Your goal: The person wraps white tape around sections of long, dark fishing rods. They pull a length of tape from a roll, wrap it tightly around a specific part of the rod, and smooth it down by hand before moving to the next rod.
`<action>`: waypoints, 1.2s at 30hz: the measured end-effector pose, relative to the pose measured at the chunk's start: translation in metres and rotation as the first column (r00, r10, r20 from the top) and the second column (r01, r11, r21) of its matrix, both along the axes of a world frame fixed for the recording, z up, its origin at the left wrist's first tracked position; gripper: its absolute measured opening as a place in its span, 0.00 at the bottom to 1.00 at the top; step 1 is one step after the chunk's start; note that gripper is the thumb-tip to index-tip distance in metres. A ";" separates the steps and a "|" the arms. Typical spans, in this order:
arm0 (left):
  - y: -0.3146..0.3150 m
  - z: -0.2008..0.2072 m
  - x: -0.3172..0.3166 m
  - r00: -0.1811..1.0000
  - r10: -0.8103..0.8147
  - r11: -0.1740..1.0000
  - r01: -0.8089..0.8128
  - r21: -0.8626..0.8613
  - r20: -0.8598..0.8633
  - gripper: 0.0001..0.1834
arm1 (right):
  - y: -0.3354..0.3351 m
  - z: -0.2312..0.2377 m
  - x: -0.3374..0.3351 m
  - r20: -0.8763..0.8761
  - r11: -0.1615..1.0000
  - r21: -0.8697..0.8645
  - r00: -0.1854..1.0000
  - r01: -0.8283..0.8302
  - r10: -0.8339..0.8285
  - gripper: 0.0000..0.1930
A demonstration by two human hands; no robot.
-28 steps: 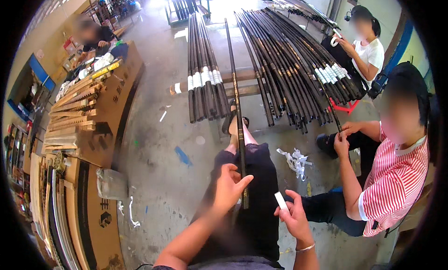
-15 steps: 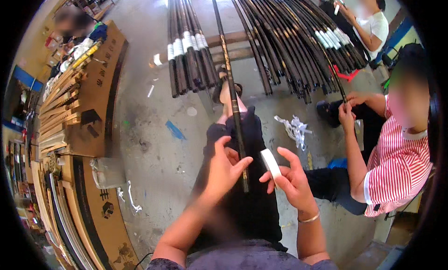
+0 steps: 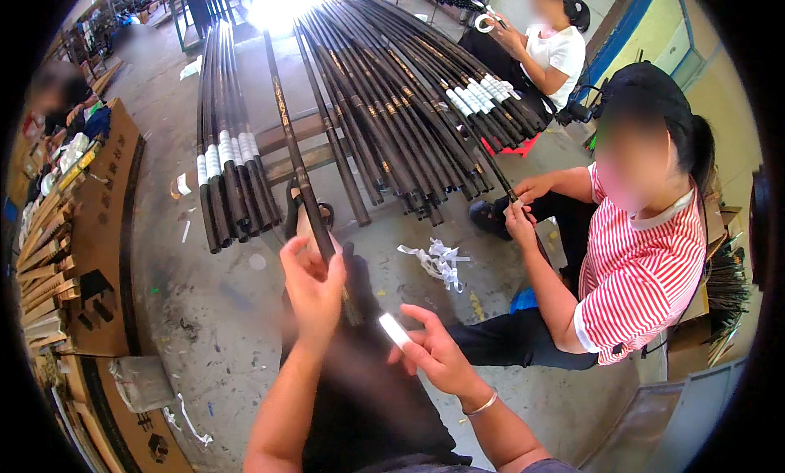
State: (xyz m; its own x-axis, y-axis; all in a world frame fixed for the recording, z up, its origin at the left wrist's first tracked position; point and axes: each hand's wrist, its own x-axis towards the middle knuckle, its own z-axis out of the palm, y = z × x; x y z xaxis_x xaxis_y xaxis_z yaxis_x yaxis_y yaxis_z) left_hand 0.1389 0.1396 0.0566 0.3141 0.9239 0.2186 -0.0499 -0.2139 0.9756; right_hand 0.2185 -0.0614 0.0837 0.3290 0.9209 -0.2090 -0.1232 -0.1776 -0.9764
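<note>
A long black pole (image 3: 299, 172) with gold markings slants from the far side toward my lap. My left hand (image 3: 312, 295) is closed around it near its lower end, thumb on the right side and fingers on the left. To the right of that end, my right hand (image 3: 439, 357) holds a narrow roll of white tape (image 3: 394, 331) between thumb and fingers, with the index finger stretched out. The roll is apart from the pole. Whether any tape runs from roll to pole cannot be made out.
Many black poles (image 3: 384, 138) lean ahead, some with white wraps (image 3: 221, 156). A co-worker in a striped shirt (image 3: 638, 277) sits close at right, holding a pole; another person (image 3: 564, 60) sits beyond. White scraps (image 3: 440, 262) lie on the floor. Cartons (image 3: 102, 252) stand left.
The view has swung to the right, so the poles and cartons appear further left. My left hand's fingers have drawn closer together around the pole. The tape roll stays in my right hand.
</note>
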 end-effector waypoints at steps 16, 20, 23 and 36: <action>0.022 -0.003 -0.011 0.997 -0.067 0.970 0.055 -0.238 -0.043 0.27 | 0.005 0.017 0.004 0.003 0.992 0.097 0.996 -0.085 0.085 0.30; 0.016 -0.010 -0.033 0.966 0.141 0.983 -0.112 0.143 -0.217 0.25 | 0.017 0.036 0.009 0.062 0.988 0.140 0.997 -0.059 0.051 0.31; -0.015 0.039 -0.048 0.982 -0.022 0.954 0.076 0.289 -0.188 0.22 | 0.017 0.053 0.012 0.032 0.988 0.141 0.998 -0.063 0.059 0.30; -0.061 0.070 -0.056 0.913 -0.394 0.874 0.407 0.265 -0.104 0.36 | 0.013 0.062 0.004 0.075 0.973 0.226 0.997 -0.046 0.030 0.30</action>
